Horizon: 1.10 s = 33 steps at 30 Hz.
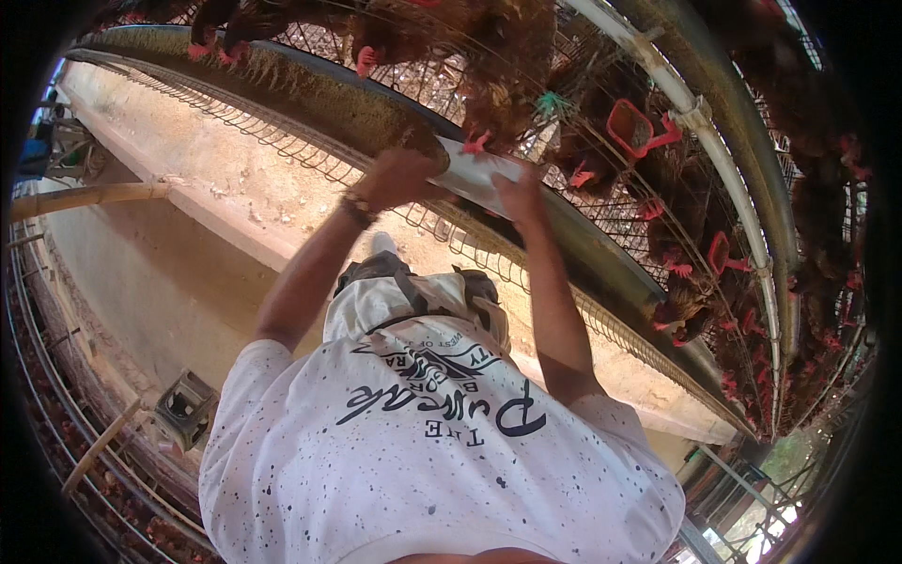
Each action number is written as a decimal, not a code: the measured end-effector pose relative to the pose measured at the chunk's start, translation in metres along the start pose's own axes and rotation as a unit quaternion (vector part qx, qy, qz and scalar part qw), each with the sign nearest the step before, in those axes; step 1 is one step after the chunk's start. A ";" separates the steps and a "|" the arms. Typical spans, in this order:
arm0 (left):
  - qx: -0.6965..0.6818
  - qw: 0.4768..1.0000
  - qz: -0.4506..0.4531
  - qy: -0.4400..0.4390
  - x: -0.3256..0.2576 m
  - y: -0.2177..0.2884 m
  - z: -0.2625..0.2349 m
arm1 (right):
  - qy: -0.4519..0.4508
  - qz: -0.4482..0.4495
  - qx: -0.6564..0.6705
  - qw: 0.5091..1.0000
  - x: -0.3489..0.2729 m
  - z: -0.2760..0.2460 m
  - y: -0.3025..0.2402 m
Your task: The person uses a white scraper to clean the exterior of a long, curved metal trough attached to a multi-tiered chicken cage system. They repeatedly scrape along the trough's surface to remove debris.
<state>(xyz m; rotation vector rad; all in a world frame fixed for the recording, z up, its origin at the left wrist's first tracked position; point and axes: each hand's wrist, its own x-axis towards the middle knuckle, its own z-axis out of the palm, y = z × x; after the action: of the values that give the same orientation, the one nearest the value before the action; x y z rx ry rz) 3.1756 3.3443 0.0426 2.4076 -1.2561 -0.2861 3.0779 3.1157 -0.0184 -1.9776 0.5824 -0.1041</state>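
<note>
A pale, smooth curved sheet (477, 177) lies in the long feed trough (601, 249) in front of me. My left hand (399, 179), with a dark band at the wrist, is closed at the sheet's left end, by the trough's near rim. My right hand (521, 195) grips its right end, fingers partly hidden. Brown crumbly feed (357, 117) is heaped in the trough left of the sheet. To the right the trough shows its dark inner wall. A brown hen (493, 103) reaches its red-combed head down beside the sheet.
Wire cages with several brown hens line the far side. A white pipe (695, 113) and red cups (629, 129) run along them. Wire mesh (310, 155) hangs below the trough. A bamboo pole (94, 199) and a grey hollow block (188, 406) are at left.
</note>
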 end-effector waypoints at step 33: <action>-0.024 0.996 0.070 0.043 -0.037 -0.164 -0.030 | -0.037 0.213 0.237 0.947 -0.005 0.097 -0.135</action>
<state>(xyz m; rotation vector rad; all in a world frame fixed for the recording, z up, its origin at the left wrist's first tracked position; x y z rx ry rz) 3.2859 3.4668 -0.0037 2.2538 -1.3552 -0.1688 3.1519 3.2460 0.0536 -1.3529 0.8354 0.0917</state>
